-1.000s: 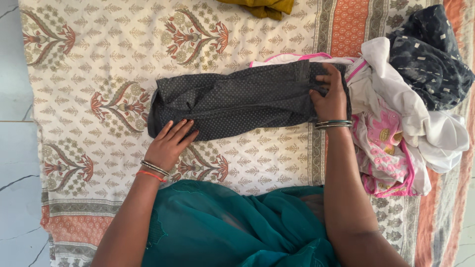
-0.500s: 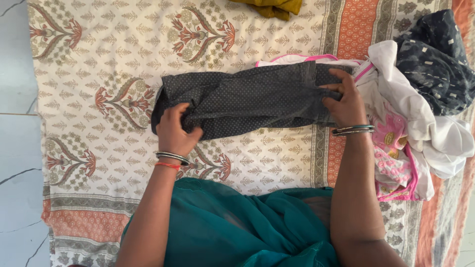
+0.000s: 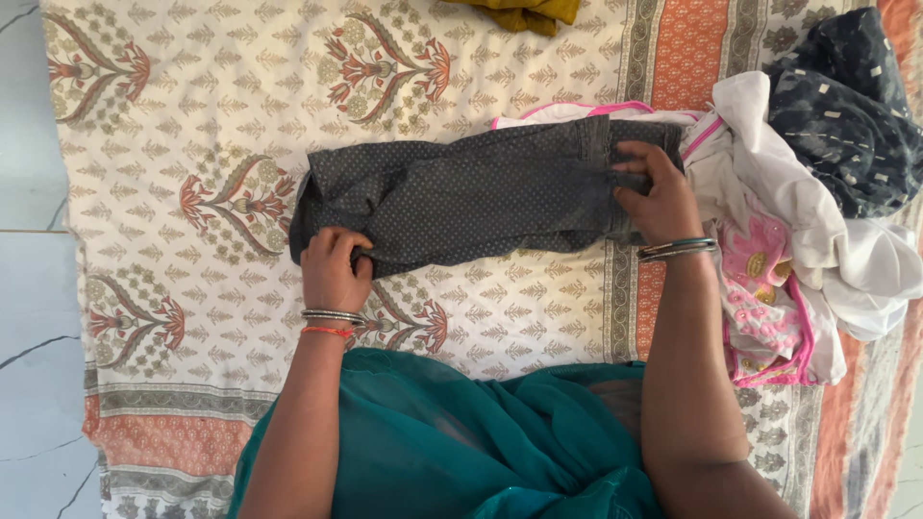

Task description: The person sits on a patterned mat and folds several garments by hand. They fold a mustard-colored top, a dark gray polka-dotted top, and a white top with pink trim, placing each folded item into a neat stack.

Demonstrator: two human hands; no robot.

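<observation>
A dark grey dotted garment (image 3: pixel 471 197) lies stretched lengthwise across a cream floral-printed sheet (image 3: pixel 192 115). My left hand (image 3: pixel 332 269) pinches its lower left corner, fingers curled into the cloth. My right hand (image 3: pixel 654 192) grips the garment's right end, near a seam, with the thumb on top. Both wrists wear bangles. A teal drape (image 3: pixel 452 432) covers my lap below the garment.
A pile of clothes sits at the right: a white and pink piece (image 3: pixel 769 259) and a dark navy printed cloth (image 3: pixel 846 106). A mustard-coloured cloth (image 3: pixel 524 12) lies at the top edge. Grey tiled floor (image 3: pixel 24 288) borders the sheet on the left.
My left hand went from lying flat on the garment to gripping its lower left corner. My right hand closed on the right end. The garment looks smoother and more stretched.
</observation>
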